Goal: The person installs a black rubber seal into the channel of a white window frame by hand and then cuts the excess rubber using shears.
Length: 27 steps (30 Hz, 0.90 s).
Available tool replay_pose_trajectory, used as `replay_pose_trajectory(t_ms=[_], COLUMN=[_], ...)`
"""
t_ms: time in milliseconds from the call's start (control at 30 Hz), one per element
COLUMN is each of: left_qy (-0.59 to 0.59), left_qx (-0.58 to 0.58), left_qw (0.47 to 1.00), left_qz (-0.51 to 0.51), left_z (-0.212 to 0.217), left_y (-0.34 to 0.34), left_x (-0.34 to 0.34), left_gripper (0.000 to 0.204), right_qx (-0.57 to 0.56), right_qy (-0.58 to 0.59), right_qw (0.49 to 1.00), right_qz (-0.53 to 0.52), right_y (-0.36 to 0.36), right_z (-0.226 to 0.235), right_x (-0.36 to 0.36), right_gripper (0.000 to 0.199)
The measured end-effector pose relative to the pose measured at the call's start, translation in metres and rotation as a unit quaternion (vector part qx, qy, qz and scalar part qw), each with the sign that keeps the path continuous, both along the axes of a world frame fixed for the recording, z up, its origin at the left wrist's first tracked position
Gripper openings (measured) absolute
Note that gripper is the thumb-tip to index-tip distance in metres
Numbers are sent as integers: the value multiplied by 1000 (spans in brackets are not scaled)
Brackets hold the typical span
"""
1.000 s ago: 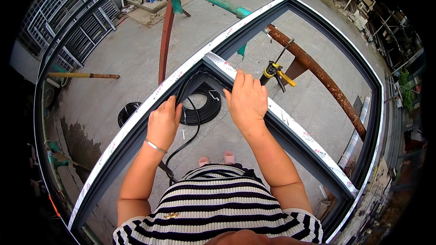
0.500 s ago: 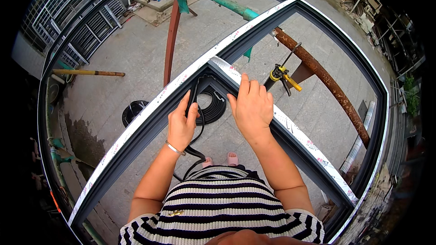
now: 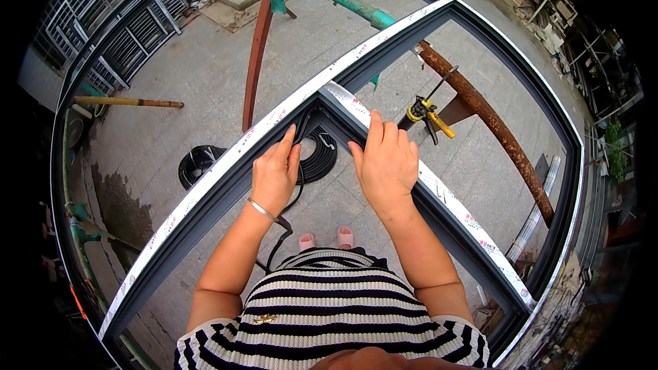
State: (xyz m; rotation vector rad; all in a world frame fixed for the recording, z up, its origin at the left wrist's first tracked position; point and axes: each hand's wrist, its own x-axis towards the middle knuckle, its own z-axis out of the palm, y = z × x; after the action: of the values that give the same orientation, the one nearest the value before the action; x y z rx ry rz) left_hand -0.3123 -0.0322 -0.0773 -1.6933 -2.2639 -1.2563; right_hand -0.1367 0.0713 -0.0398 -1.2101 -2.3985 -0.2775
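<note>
A large grey window frame (white film along its top faces) is seen spanning the view, its inner corner at 12 o'clock from the hands. The right hand is laid flat and open on the right bar. The left hand is pressed on the left bar, fingers closed on a black rubber strip, fed from a coil lying on the floor between the 2 hands.

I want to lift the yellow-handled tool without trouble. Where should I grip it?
Probably grip the yellow-handled tool by its yellow handle, coming from the right side. The handle points out free there, while its dark upper end leans at the rusty pipe.
</note>
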Motion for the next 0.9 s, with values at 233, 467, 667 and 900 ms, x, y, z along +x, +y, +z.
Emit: replay_pose_trajectory(t_ms=[233,467,667,900], left_qy=[14,-40,-19,21], left_qx=[40,33,26,51], left_qw=[999,999,999,997], left_qz=[-17,-15,-26,-44], left_z=[-1,-3,-7,-4], left_y=[2,-2,-11,-1], left_x=[5,0,-2,-4], left_gripper=[35,38,39,39], right_qx=[-12,2,0,9], right_qy=[12,-8,-17,-4], right_qw=[1000,1000,1000,1000], right_qz=[9,4,-2,8], right_y=[-2,-1,1,-1], right_z=[2,-2,-2,0], right_x=[0,1,1,0], right_gripper=[71,73,74,74])
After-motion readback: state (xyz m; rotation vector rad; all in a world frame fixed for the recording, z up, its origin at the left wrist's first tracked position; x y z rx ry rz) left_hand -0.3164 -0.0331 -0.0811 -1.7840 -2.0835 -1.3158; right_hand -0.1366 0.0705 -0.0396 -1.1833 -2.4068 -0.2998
